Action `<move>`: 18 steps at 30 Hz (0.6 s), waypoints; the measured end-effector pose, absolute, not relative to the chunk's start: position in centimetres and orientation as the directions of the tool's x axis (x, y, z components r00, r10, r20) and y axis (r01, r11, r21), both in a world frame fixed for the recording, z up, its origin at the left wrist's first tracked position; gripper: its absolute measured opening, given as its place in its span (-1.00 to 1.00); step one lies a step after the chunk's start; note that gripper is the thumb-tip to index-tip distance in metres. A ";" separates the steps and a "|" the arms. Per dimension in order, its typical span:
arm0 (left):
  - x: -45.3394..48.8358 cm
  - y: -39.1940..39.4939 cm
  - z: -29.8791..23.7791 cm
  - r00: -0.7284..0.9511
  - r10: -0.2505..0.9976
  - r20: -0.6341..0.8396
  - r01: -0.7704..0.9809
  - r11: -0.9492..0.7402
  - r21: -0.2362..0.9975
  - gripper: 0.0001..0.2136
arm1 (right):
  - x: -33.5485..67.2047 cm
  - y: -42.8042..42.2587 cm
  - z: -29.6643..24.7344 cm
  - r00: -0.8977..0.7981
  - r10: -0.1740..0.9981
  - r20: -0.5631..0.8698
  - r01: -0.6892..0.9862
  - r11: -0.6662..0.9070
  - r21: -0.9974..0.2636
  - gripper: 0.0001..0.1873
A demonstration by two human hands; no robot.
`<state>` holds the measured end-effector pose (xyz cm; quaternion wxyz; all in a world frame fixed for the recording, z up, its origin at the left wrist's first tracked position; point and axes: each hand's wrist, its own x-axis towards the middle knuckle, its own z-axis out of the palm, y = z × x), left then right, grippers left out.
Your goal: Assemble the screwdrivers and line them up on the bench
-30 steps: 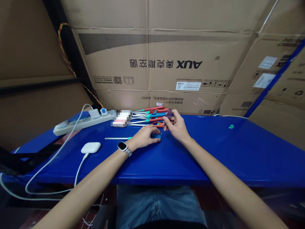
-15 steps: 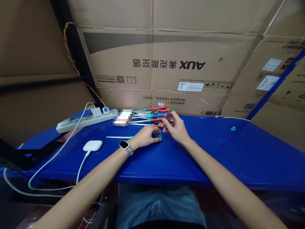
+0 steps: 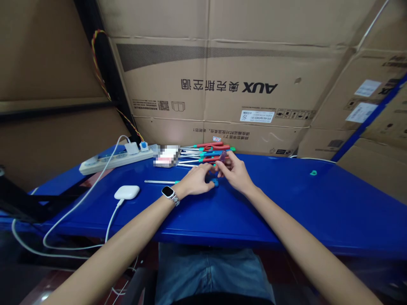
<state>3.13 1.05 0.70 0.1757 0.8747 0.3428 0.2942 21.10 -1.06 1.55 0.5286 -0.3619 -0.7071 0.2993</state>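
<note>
On the blue table [image 3: 286, 212], my left hand [image 3: 195, 180], with a watch on its wrist, has its fingers curled over a small blue object [image 3: 215, 183] that lies on the surface. My right hand [image 3: 233, 171] pinches a small purple-handled tool [image 3: 223, 157], its tip pointing down toward the blue object. Just behind both hands lies a bundle of screwdrivers [image 3: 206, 153] with red and teal handles. A single screwdriver [image 3: 160, 182] lies left of my left hand.
A white earbud case [image 3: 126, 192] on a white cable sits at the left, with a white power strip [image 3: 114, 160] behind it. A blurred white item [image 3: 165, 156] lies next to the screwdrivers. A small teal piece [image 3: 313, 173] lies far right. Cardboard boxes [image 3: 222, 84] wall the back.
My left fingers have lifted a little, showing more of the blue object. My right hand has dipped slightly toward it. The view has shifted slightly.
</note>
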 end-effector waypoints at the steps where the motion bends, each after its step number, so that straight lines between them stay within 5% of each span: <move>1: 3.1 1.0 1.0 0.548 0.712 0.439 0.472 -0.696 0.541 -0.70 | 21.1 -1.1 1.6 -0.181 0.828 0.530 0.199 0.559 -0.805 -0.74; 7: 4.5 1.4 4.4 0.230 0.724 0.650 0.225 -0.690 0.689 -0.81 | 20.7 -0.7 1.6 -0.183 0.828 0.531 0.232 0.561 -0.795 -0.69; 18: 5.5 2.8 5.2 0.237 0.722 0.651 0.058 -0.679 0.732 -0.75 | 20.4 -0.1 1.9 -0.113 0.799 0.591 0.341 0.590 -0.732 -0.65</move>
